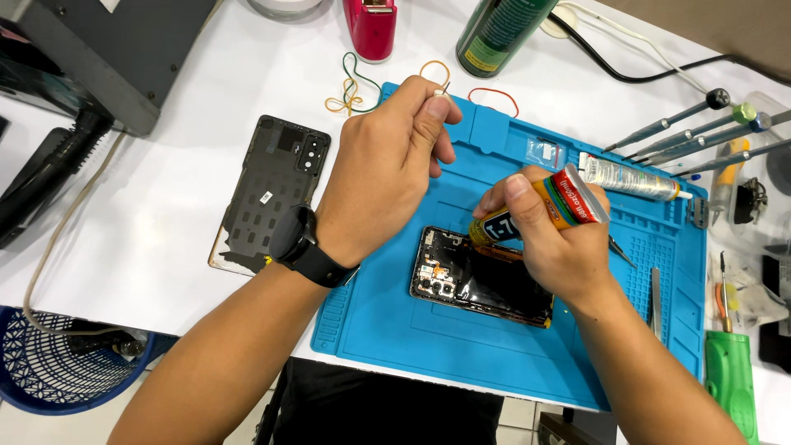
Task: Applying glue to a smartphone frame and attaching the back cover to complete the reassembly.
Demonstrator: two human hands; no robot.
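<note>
Yellow glue tube (540, 206) gripped in right hand (554, 247) angles onto the opened phone (478, 280), while left hand (387, 169) pinches a small cap (442, 93) clear.

Light: bright, even, from overhead | Shadows: soft and short on the white laminate desk (181, 124) beside the forearms | Glare: sheen on the glossy black opened phone body (482, 280) and on the blue silicone work mat (395, 330) | Focus: sharp centre, no motion blur | Distortion: wide-angle bending at frame edges
</note>
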